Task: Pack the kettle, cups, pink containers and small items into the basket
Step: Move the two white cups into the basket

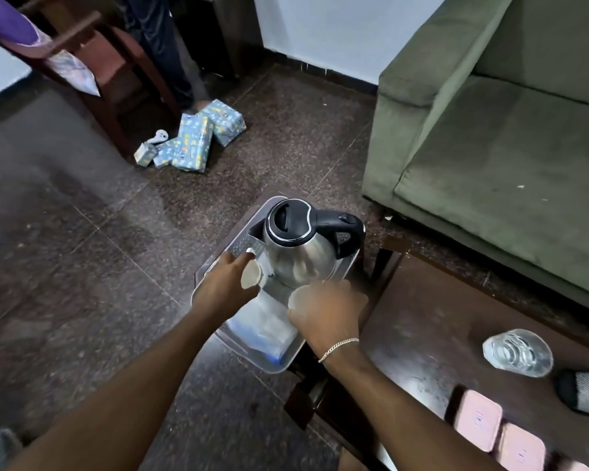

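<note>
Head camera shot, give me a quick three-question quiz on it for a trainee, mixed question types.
1. True or false: the kettle already stands in the basket.
2. What does each hand hold? A) a cup B) a pink container C) nothing
3. Where are the pink containers?

Key: 1 true. 2 A: left hand holds one cup, right hand another cup. 3 On the dark table, at the person's right.

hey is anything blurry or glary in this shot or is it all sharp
Head view: the right hand and its cup are motion-smeared; the kettle is fairly sharp, with soft reflections on its steel; the pink containers near the edge are blurred; wide-angle distortion bends the sofa.
</note>
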Available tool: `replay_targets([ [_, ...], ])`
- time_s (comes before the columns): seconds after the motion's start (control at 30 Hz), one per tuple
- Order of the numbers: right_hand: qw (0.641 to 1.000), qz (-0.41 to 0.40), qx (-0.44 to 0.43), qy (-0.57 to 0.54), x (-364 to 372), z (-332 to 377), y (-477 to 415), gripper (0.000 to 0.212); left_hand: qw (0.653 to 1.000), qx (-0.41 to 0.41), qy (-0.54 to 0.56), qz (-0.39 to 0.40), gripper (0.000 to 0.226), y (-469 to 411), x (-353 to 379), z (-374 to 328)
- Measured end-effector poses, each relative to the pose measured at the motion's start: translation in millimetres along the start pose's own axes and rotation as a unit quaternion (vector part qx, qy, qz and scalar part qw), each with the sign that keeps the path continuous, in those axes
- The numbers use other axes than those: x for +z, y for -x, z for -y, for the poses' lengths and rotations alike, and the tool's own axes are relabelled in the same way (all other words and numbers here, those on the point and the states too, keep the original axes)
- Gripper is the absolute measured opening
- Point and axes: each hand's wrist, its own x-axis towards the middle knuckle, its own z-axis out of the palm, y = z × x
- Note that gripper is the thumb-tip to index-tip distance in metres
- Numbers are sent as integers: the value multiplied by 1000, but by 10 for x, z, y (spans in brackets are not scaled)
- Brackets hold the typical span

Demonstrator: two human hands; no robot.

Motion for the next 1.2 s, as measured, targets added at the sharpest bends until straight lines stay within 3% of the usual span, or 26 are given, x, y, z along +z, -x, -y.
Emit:
replay_targets([
  [0.23, 999, 10, 0, 31, 188, 44, -122, 60, 999, 32, -4, 27, 75, -329, 187, 118],
  [0.63, 1000, 3, 8, 15, 262, 68, -98, 67, 998, 69, 2, 8, 65, -456, 263, 83],
  [0.83, 1000, 10, 8, -3, 277, 60, -84, 80, 999, 43, 9, 22, 80, -326, 241, 97],
  [1.0, 1000, 0, -9, -23, 203, -8, -66, 83, 999, 13, -47, -6, 94, -186, 168, 111],
  [1.2, 997, -67, -18, -37, 6, -296, 110, 74, 996, 45, -46, -63, 57, 139, 124, -56],
])
